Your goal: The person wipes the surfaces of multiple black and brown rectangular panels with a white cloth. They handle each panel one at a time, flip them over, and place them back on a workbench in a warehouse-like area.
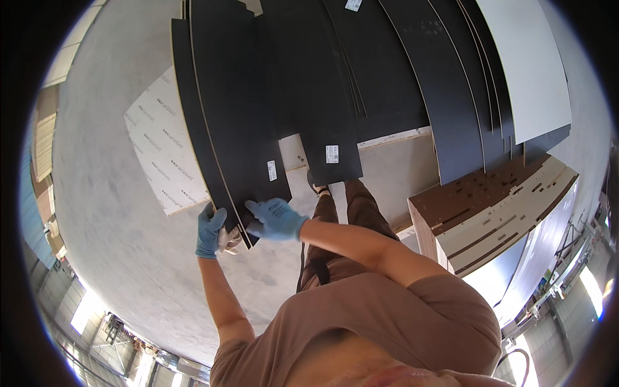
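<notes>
My left hand (209, 231), in a blue glove, is closed at the near end of a long black panel (235, 129). A crumpled white cloth (229, 240) shows beside its fingers, against the panel's end. My right hand (278, 218), also gloved in blue, lies over the same panel's near end with fingers stretched toward the left. Slight blur softens its fingertips. A narrow black panel (184, 84) with a pale edge runs along the left side. The black panel bears a white label (271, 170) near my right hand.
More black panels (393, 71) lie spread to the right, one with a label (332, 154). A white panel (525, 64) tops the far-right ones. Stacked brown and cream boards (496, 213) stand at right. A printed white sheet (161, 145) lies left on the grey floor (122, 213).
</notes>
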The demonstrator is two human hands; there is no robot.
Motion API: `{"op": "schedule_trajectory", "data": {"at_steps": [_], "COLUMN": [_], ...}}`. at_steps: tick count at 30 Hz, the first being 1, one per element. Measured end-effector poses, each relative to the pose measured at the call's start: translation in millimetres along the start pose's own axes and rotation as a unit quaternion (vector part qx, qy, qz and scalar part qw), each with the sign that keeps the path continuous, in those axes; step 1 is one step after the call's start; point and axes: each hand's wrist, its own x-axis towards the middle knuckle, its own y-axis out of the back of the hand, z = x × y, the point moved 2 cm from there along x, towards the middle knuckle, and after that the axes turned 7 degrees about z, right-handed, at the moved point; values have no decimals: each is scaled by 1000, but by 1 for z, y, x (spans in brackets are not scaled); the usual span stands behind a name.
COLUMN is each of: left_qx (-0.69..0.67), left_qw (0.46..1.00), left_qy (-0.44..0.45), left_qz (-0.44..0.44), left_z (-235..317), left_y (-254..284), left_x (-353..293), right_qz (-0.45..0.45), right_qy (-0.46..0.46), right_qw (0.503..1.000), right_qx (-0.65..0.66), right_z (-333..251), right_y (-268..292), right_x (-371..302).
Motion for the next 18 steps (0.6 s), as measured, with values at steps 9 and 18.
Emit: {"op": "schedule_trajectory", "data": {"at_steps": [9, 18], "left_qx": [198, 262], "left_qw": [973, 952], "left_qy": [102, 147], "left_qz": [68, 65], "left_z": [-51, -189], "left_y": [80, 125], "left_x": [55, 120], "right_qz": [500, 382], "right_qy": [-340, -224], "right_qw": [736, 785], "right_qx": [-304, -433], "right_z": [228, 295], "right_y": [169, 244], "right_x": [-70, 5]}}
